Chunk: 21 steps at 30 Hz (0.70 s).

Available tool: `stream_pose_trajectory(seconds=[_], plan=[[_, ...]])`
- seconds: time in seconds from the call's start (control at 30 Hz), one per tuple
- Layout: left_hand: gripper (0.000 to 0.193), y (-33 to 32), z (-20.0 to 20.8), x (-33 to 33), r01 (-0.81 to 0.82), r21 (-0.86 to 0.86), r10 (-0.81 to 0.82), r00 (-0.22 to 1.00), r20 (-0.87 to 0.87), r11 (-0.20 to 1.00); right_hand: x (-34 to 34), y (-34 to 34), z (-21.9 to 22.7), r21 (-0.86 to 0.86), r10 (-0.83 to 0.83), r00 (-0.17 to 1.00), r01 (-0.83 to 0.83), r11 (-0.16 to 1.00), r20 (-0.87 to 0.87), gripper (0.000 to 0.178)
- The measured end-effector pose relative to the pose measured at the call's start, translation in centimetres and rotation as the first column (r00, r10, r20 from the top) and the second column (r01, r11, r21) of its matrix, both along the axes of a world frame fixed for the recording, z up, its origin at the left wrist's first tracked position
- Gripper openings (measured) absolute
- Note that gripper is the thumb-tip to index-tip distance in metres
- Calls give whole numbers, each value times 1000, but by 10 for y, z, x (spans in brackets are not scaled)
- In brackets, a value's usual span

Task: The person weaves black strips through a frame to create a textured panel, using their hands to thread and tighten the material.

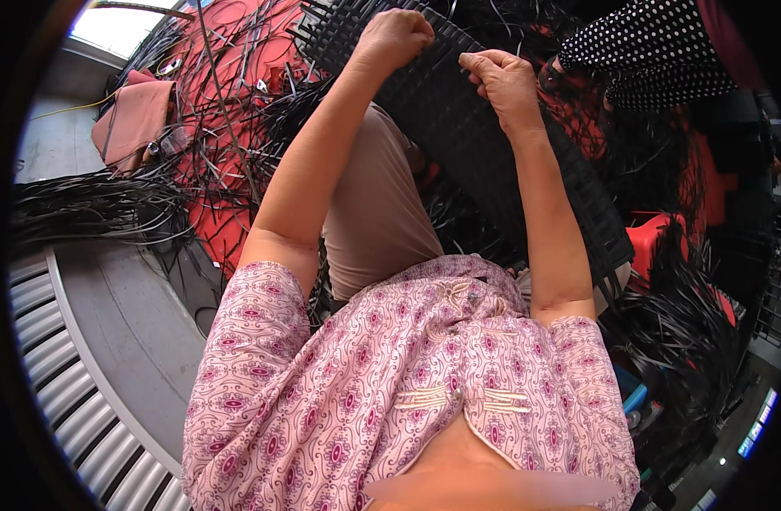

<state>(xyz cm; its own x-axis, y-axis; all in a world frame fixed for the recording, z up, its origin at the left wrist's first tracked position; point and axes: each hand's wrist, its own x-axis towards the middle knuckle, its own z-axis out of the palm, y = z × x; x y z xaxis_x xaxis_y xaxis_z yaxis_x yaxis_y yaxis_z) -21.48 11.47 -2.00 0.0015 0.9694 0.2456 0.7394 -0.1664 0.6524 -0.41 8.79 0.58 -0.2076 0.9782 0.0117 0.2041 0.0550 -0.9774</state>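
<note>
Left hand (pixel 394 39) and right hand (pixel 505 83), grip indiscernible, overlie woven black panel (pixel 437 115); black strips (pixel 101 207) lie left, roller conveyor (pixel 61 362) near left.

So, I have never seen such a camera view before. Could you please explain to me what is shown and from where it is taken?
There is no machine here: you see a person's two bare hands. The single picture comes from a wide fisheye camera worn on the head and looking down, so straight edges bend and the patterned shirt fills the lower part. The left hand and right hand are raised over a black woven panel, fingers curled in; whether either pinches a thin strip, I cannot tell. Loose black strips lie around, many on a red surface. Metal rollers show at lower left, another person's dotted trousers at upper right.
</note>
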Motion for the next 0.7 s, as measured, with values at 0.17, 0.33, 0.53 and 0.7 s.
stream_pose_trajectory(seconds=[0.17, 0.33, 0.53, 0.7], plan=[[37, -6, -7, 10, -52, -10, 50, 981, -189, 999, -10, 0, -5, 134, -88, 975, 62, 989, 203, 19], [35, -14, -6, 18, -66, 71, 82, 961, -262, 995, -15, 6, -12, 257, -152, 915, 55, 965, 374, 22], [35, -15, -1, 16, -39, 24, 43, 968, -249, 999, -20, 7, -13, 258, -160, 882, 45, 965, 444, 21], [32, -16, -6, 23, -53, 86, 76, 951, -301, 995, -28, 2, -5, 333, -228, 793, 33, 942, 565, 19]])
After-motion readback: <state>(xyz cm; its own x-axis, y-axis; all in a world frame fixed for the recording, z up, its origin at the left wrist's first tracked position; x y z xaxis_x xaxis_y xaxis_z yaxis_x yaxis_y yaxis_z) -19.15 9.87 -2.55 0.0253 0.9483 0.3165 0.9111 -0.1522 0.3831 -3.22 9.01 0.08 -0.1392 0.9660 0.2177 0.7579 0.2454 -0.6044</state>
